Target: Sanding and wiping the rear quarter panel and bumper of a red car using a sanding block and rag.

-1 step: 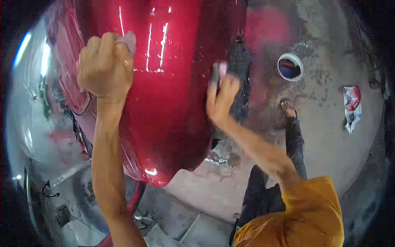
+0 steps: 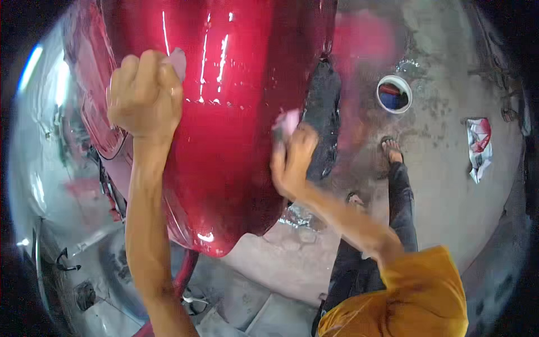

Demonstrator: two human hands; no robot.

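A large, glossy red car panel [image 2: 224,151] with water drops on it stretches away before me. Above its left part my left hand [image 2: 145,92] is clenched round a pale pinkish piece [image 2: 178,63], perhaps sponge or cloth; its end pokes out beside the thumb. Farther right, my right hand [image 2: 295,154] grips a small pink and dark block [image 2: 287,123] at the panel's darker right side. Motion blurs that block, so its exact kind and whether it touches the paint do not show.
A white bucket [image 2: 410,92] with dark liquid and red and blue things in it stands on the wet floor at right. Beyond lies a crumpled white and red wrapper [image 2: 480,146]. A dark grey strip [image 2: 324,118] borders the panel's right edge. A person's sandalled foot [image 2: 393,149] is nearby.
My right hand and its block have come nearer to me and slightly left along the panel. The left hand has dropped slightly, still closed on the pinkish piece.
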